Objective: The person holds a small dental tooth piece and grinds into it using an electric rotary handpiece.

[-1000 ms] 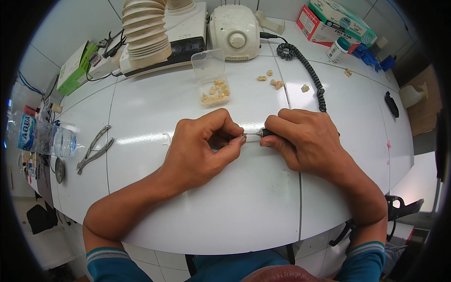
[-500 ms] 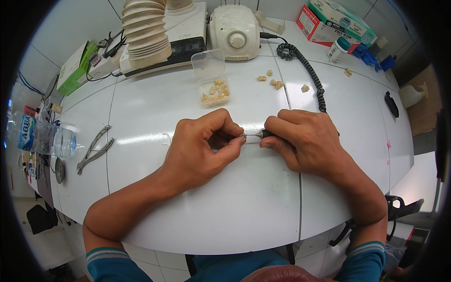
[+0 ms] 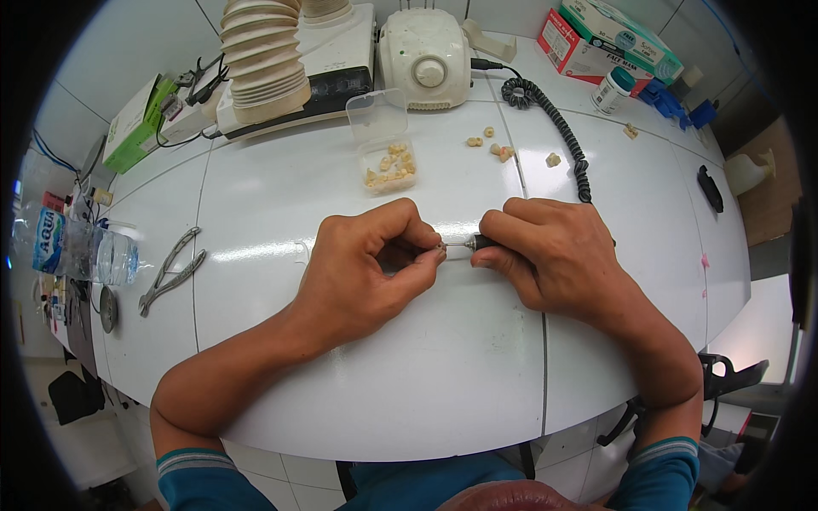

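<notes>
My left hand (image 3: 366, 268) rests on the white table (image 3: 426, 375), its thumb and fingers pinched on a tiny piece that is mostly hidden between the fingertips. My right hand (image 3: 545, 251) grips a slim rotary handpiece (image 3: 471, 244), whose thin metal tip points left and meets the pinched piece. A black coiled cord (image 3: 558, 128) runs from behind the right hand back to the white control unit (image 3: 426, 58). Both hands touch each other at the table's middle.
A small clear open box (image 3: 388, 162) with several cream tooth-shaped pieces lies behind my hands; loose ones (image 3: 498, 151) lie to its right. Pliers (image 3: 170, 271) and a water bottle (image 3: 72, 251) lie at left. A ribbed suction hose (image 3: 264, 51), cardboard boxes (image 3: 609, 38) and a small jar (image 3: 613, 89) stand at the back.
</notes>
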